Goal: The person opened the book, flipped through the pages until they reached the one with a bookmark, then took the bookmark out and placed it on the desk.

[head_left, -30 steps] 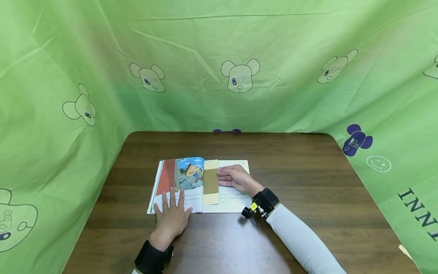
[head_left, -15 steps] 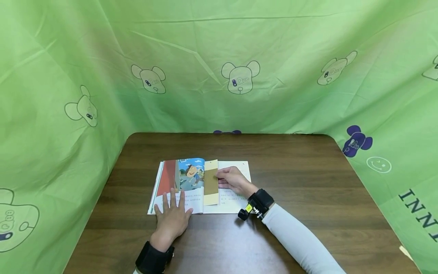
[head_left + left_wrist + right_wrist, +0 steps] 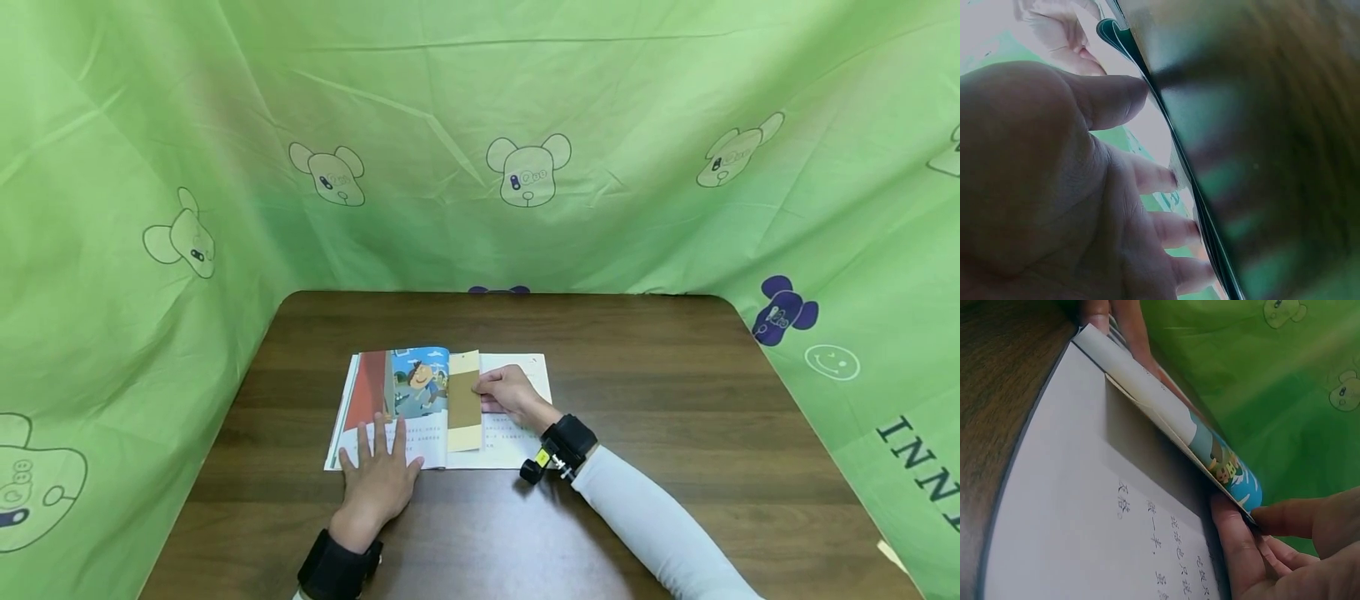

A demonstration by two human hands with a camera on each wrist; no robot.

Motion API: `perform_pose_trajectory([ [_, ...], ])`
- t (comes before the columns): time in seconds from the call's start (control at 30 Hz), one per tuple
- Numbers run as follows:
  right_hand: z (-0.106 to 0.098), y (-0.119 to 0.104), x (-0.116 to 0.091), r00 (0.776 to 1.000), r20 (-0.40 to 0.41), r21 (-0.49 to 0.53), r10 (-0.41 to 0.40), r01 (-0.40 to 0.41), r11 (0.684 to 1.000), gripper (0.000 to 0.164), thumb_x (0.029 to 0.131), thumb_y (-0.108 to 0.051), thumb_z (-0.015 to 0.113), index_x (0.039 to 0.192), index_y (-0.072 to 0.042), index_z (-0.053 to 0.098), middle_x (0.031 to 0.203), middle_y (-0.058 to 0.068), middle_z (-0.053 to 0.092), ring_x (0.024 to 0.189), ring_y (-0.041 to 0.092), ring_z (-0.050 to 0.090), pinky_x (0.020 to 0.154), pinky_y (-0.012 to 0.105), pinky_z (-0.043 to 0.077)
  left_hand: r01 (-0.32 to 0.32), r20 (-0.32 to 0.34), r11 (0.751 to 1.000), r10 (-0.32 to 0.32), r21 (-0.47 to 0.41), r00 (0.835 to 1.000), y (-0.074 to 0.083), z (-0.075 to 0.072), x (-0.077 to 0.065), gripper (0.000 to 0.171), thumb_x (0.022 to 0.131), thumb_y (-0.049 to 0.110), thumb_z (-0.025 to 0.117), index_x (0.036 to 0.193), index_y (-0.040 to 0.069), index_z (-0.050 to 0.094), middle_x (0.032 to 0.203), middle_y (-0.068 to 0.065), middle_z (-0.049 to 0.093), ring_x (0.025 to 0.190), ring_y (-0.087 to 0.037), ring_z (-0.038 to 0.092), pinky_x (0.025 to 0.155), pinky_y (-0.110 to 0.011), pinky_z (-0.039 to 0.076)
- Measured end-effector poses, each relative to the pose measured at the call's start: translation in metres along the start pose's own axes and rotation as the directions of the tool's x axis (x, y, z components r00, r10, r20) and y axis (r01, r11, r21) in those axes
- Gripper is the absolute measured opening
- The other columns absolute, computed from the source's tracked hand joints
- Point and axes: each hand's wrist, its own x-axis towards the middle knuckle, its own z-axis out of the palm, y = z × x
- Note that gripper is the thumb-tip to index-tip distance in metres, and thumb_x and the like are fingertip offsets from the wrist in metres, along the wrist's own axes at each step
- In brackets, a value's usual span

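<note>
An open picture book (image 3: 517,454) lies on the table, a cartoon figure and printed text on its left page. Along its centre fold stands a flat cream-and-gold strip, a bookmark (image 3: 464,400). My right hand (image 3: 513,393) pinches the bookmark's right edge, thumb on the upper face. In the right wrist view the bookmark (image 3: 1166,428) is tilted up off the right page, a finger beneath it. My left hand (image 3: 378,475) rests with spread, straight fingers on the lower part of the left page; the left wrist view shows its thumb (image 3: 1116,100) at the book's edge.
The brown wooden table (image 3: 637,358) extends around the book on all sides. A green cloth (image 3: 420,242) with bear-head drawings hangs behind and at both sides. Black bands sit on both wrists, and a small camera (image 3: 532,472) juts from the right one.
My right hand has shifted slightly left, and its thumb has come onto the bookmark's right edge. The left hand holds its place on the page.
</note>
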Motion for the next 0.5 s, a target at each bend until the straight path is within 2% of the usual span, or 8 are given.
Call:
perform_pose_trajectory([
  [0.5, -0.025, 0.001, -0.014, 1.0, -0.019, 0.021, -0.013, 0.014, 1.0, 0.024, 0.085, -0.001, 0.067, 0.106, 0.01, 0.069, 0.074, 0.006, 0.069, 0.061, 0.012, 0.065, 0.056, 0.024, 0.056, -0.01, -0.001, 1.0, 0.01, -0.008, 1.0, 0.0, 0.0, -0.001, 0.072, 0.099, 0.043, 0.048, 0.156, 0.004, 0.026, 0.161, -0.029, 0.01, 0.145, -0.052, 0.005, 0.103, -0.079, 0.01],
])
